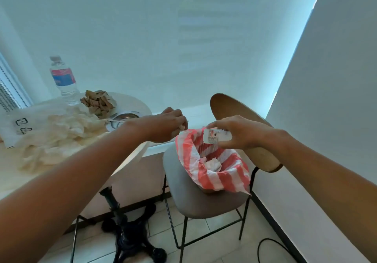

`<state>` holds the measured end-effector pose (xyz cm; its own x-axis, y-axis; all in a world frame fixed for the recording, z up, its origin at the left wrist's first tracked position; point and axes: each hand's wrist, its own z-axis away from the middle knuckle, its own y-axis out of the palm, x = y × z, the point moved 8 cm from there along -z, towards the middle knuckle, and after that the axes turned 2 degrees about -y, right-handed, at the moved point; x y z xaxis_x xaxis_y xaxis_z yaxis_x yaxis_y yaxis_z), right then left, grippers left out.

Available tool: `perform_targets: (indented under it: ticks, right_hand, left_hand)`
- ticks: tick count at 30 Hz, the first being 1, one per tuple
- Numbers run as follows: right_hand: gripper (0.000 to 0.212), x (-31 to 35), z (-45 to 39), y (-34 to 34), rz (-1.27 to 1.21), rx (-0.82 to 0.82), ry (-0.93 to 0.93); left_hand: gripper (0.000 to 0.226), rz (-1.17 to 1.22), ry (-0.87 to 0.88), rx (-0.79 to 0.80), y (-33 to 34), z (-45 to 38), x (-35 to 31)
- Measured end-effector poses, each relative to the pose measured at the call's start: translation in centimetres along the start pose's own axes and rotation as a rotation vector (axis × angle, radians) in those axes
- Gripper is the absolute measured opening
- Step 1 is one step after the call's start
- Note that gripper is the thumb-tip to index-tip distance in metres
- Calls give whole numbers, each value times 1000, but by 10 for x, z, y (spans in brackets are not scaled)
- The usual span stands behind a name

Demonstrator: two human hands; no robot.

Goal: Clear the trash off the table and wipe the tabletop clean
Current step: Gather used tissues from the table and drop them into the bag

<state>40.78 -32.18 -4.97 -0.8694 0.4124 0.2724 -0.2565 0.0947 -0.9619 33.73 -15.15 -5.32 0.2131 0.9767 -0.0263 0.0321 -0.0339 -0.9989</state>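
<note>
A bin lined with a red-and-white striped bag (204,178) stands on a grey chair seat (189,197); crumpled white paper (213,163) lies inside it. My right hand (238,133) holds a small white container (216,136) with a printed label just above the bag's opening. My left hand (168,127) grips a small crumpled scrap (182,127) at the bag's left rim. On the round white table (130,103) lie crumpled brown paper (98,102), a heap of cream paper wrappers (61,136) and a clear plastic bag (20,123).
A water bottle (64,81) stands at the table's far side. A metal dish (124,117) with a utensil sits near the table's right edge. The chair's wooden backrest (244,128) rises behind the bin. Below are the black table base (126,236) and a cable (271,244) on the tiled floor.
</note>
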Motion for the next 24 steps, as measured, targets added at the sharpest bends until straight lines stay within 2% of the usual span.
perform_targets:
  ticks: [11, 20, 24]
  right_hand:
    - [62, -64, 13, 44, -68, 56, 111]
    - [56, -92, -19, 91, -107, 108, 226]
    - [54, -103, -35, 112, -142, 124, 256]
  left_hand:
    - [25, 28, 18, 267, 61, -87, -28]
    - [25, -18, 180, 439, 111, -158, -22]
    - [25, -70, 276, 465, 135, -184, -20]
